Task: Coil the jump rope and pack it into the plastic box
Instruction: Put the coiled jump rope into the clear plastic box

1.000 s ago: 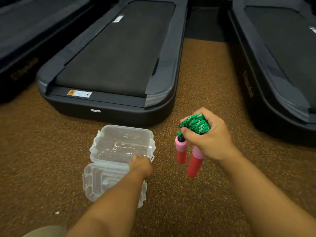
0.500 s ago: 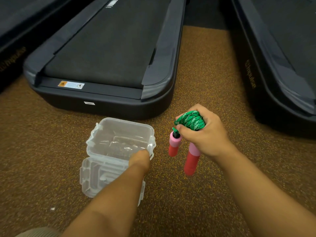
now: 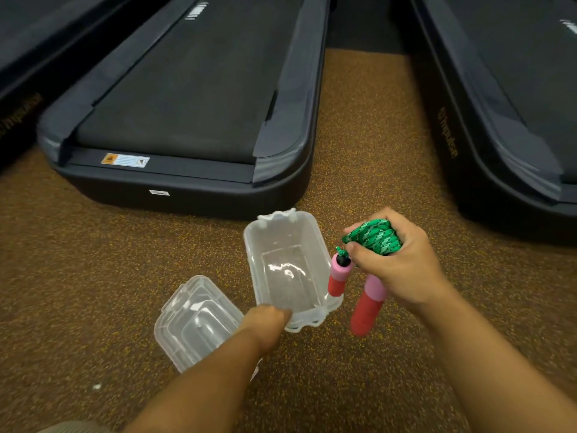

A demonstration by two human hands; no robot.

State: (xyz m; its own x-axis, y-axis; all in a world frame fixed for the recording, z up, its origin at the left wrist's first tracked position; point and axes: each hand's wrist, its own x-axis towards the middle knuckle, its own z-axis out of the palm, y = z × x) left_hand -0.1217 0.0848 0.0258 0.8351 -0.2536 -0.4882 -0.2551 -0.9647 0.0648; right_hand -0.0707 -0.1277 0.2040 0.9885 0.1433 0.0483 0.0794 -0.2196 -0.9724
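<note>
The box [image 3: 290, 270] has swung round, long side now running near to far, right beside the rope [image 3: 373, 237], ready for loading. The lid [image 3: 195, 320] lies near-left. The left hand [image 3: 267, 321] grips the box's near rim; the right hand [image 3: 396, 264] clutches the coiled rope, handles dangling.

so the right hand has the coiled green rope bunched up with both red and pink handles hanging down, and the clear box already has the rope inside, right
Not quite. The head view shows the clear plastic box holding nothing yet. The right hand does grip the coiled green rope, its red and pink handles hanging beside the box.
</note>
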